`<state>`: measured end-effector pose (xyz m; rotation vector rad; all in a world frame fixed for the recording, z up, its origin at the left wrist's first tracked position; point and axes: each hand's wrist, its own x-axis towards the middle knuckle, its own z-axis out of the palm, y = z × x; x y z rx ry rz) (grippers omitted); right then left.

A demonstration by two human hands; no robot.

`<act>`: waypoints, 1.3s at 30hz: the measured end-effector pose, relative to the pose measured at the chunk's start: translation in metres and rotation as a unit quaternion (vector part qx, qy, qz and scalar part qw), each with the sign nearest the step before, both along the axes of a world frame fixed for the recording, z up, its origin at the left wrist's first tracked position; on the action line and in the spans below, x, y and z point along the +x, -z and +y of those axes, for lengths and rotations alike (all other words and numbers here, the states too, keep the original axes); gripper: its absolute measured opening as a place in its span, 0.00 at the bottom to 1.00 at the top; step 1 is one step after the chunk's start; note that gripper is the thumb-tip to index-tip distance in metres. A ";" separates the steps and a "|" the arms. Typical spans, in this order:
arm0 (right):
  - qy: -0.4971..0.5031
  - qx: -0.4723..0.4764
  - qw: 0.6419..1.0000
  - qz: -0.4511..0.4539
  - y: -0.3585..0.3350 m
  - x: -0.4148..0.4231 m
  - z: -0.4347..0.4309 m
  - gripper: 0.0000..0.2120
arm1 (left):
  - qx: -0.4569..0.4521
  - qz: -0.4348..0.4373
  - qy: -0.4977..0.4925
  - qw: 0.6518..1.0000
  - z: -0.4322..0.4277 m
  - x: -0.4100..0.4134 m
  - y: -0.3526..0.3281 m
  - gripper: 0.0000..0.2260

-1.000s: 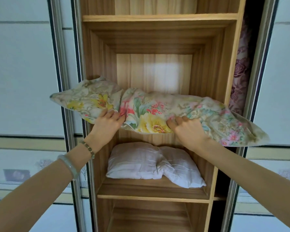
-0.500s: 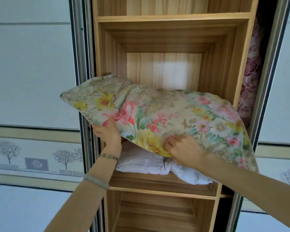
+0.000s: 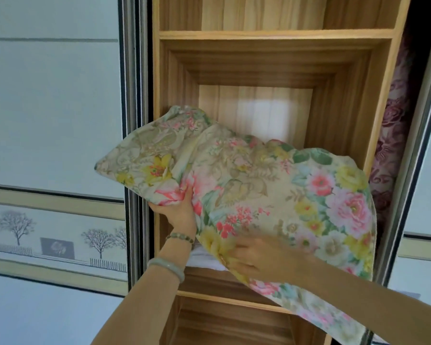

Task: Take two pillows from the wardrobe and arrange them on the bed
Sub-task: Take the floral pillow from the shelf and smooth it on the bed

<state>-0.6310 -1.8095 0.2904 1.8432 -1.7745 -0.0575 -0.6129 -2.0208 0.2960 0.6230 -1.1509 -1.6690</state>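
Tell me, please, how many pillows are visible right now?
2: the floral pillow held in both hands before the wardrobe, and a white pillow on the shelf, mostly hidden behind it. Others may be hidden.

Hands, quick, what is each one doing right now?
Left hand: closed on the floral pillow.
Right hand: gripping the same pillow's lower edge.

No readable text, label, brand or number shows anywhere; the grey panel's mark is too blurred.
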 end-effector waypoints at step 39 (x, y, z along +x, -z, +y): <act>0.117 -0.110 0.849 -0.503 -0.150 -0.139 -0.018 0.19 | -0.108 0.076 0.084 0.988 -0.052 0.002 0.043 0.52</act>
